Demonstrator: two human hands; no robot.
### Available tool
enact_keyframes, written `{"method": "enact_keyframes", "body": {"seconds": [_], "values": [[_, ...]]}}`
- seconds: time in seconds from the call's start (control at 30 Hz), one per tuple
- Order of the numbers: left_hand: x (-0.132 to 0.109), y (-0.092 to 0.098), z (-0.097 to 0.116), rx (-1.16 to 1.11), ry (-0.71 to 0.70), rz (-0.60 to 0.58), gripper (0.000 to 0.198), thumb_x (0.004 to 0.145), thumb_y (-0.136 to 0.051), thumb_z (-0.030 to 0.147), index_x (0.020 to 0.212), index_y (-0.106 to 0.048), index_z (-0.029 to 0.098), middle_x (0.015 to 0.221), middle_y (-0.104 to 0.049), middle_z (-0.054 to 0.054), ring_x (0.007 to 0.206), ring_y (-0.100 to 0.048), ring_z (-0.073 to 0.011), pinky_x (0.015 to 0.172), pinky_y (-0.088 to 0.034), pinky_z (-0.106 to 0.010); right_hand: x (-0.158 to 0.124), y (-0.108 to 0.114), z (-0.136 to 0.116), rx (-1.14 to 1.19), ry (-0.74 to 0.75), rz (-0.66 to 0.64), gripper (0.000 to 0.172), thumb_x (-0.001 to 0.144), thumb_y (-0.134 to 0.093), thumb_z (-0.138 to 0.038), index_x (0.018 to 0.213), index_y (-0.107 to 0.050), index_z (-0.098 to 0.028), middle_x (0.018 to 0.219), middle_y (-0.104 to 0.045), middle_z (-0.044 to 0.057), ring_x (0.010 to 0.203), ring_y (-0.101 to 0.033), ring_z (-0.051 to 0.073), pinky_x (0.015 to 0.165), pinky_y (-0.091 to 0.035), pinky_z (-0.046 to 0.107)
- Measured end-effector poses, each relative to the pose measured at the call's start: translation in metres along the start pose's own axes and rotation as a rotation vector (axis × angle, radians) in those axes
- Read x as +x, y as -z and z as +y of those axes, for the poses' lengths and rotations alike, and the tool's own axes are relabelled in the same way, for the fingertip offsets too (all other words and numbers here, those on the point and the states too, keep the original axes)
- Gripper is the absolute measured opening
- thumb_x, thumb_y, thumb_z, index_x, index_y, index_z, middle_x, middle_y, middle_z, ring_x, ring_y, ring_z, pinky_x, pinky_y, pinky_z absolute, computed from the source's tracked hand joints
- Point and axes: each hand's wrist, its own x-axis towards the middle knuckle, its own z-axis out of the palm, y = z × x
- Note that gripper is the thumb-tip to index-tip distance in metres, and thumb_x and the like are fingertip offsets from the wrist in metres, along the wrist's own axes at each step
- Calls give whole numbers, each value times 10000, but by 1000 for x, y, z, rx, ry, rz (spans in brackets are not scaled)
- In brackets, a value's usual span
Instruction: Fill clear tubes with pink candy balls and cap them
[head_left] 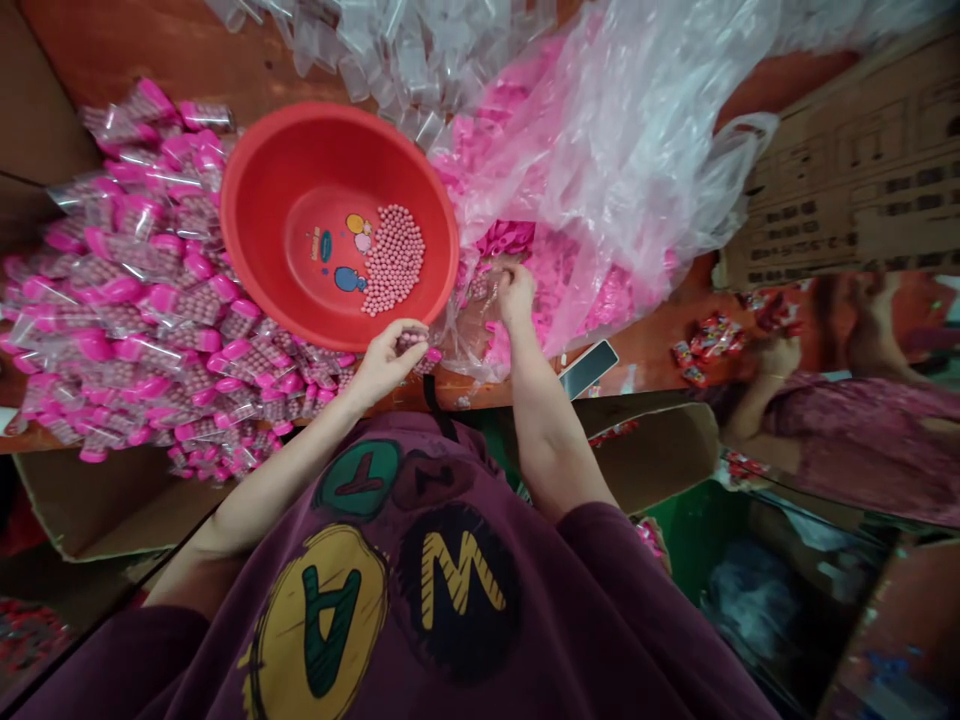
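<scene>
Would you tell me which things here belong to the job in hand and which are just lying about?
In use: left hand, tube, right hand, bag of pink caps, red basin, pink beads, filled tubes.
Lying about: phone, red packets, cardboard box.

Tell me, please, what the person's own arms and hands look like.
Both forearms are bare, and the left hand and right hand wear no gloves; no ring or watch shows. Dark maroon sleeves cover the upper arms, part of a shirt printed with lettered round patches.
</scene>
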Motion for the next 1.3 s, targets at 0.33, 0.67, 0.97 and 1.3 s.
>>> {"method": "enact_keyframes", "body": {"seconds": [0.33,0.67,0.97,1.3], "values": [[-3,-13,1,-20,86,-29,373,796,-812,407,1070,-677,192,876,-665,-5,797,-626,-130,762,-550,-255,10,39,35,-54,-272,103,460,997,-340,-64,1361,-619,-27,1244,-764,213,1194,-722,262,1127,-530,459],[9,-17,2,32,56,-3,318,794,-797,375,1042,-713,195,908,-708,-19,817,-649,-128,789,-564,-258,33,38,12,-382,-94,33,368,1047,-621,-359,1263,-665,-64,1377,-668,242,1343,-633,344,1163,-497,484],[15,-22,7,3,81,-21,334,768,-794,358,1045,-707,194,920,-714,-12,818,-641,-124,822,-558,-268,27,41,21,-511,28,-31,364,1052,-554,-255,1362,-633,-82,1493,-588,251,1336,-609,335,1153,-499,483],[14,-12,6,-27,107,1,384,788,-807,383,1089,-660,194,907,-683,-15,811,-651,-133,748,-537,-268,52,34,24,-401,191,-24,270,1000,-625,-301,1188,-700,-122,1418,-657,213,1407,-549,373,1273,-348,666]]}}
